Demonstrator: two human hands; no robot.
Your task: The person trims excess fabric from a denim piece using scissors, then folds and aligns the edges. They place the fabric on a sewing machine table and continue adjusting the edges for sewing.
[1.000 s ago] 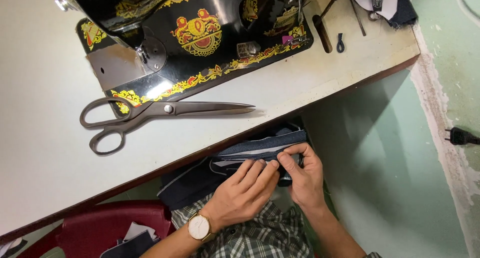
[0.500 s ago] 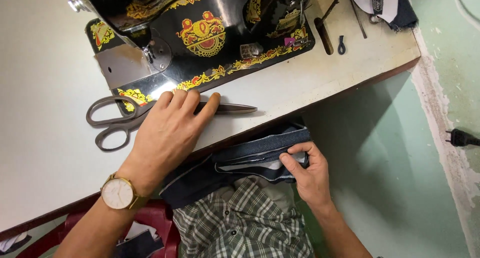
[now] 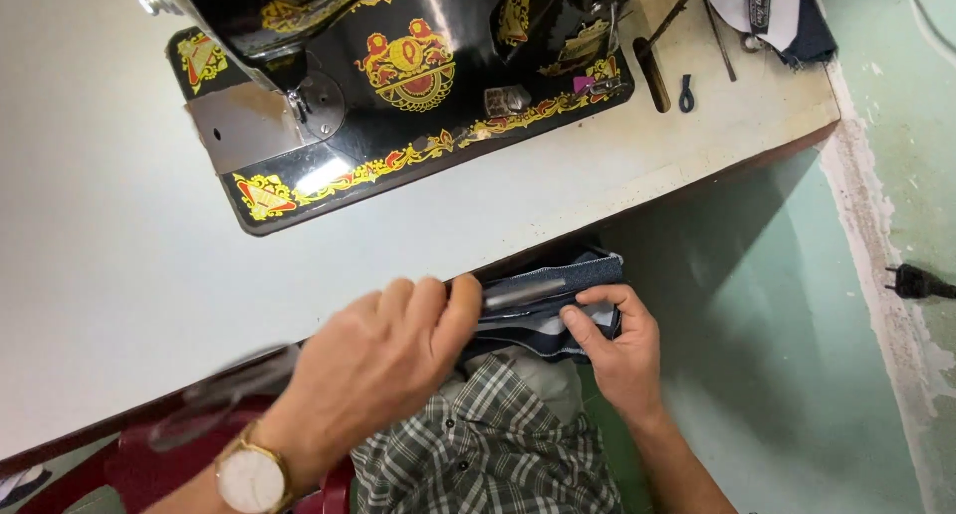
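scissors off the table, now down at the lap

since half a second ago the left hand (image 3: 383, 360) has come off the tabletop and dropped to the table's front edge at lower centre, bringing the scissors (image 3: 398, 340) along. the handles are a blur trailing to the lower left, and the blade tip pokes out right of the fingers, over the cloth.

largest to smallest: the white table (image 3: 119, 275) fills the left and middle of the frame. the black sewing machine (image 3: 398, 86) with gold and red decoration sits at top centre. the folded dark blue fabric (image 3: 558, 305) is just below the table edge, centre right, over the lap. the left hand is curled shut around the scissors. the right hand (image 3: 617, 350) pinches the fabric's right end, thumb on top. a gold wristwatch (image 3: 249, 477) is at the bottom left.
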